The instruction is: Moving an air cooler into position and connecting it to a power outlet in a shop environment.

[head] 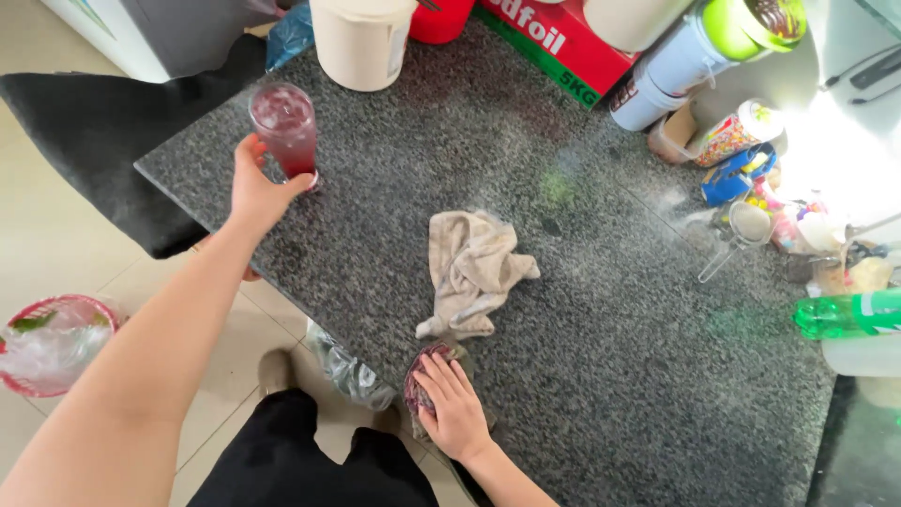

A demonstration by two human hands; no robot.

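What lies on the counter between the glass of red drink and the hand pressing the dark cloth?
In the head view, only bare granite counter lies between the glass and the right hand; the crumpled beige cloth sits just right of that line.

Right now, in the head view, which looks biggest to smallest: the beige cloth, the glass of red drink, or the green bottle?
1. Beige cloth
2. Glass of red drink, held by the left hand
3. Green bottle, though the frame edge cuts it off, so its rank is unsure.

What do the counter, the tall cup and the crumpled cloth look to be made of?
Counter: polished speckled grey stone, likely granite; it shows glare.
Tall cup: clear glass or plastic; pink drink shows through.
Crumpled cloth: soft beige fabric, folds and matte surface.
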